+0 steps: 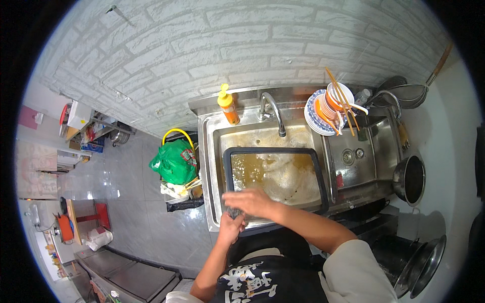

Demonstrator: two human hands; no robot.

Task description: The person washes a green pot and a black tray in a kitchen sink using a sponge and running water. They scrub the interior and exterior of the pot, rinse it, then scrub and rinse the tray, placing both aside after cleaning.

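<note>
A black rectangular frame [274, 150] with an open middle lies across the left basin of a steel sink [218, 170]; brownish, foamy water [284, 178] shows through it. Near the frame's lower left corner, my left hand [232, 227] is closed at a grey scouring pad [233, 212], which looks like metal wire. My right hand [248, 202] is stretched flat just above it, fingers pointing left, partly covering the pad and the frame's corner. Whether the right hand touches the pad cannot be told. A curved chrome faucet [273, 110] stands behind the frame.
An orange bottle with a yellow cap [228, 108] stands on the back ledge. Stacked plates [314, 113], bowls and chopsticks [343, 100] sit between the basins. At right are the second basin [356, 151], a metal pot [409, 180] and strainers [407, 92]. A green plastic bag [176, 161] fills a bin at left.
</note>
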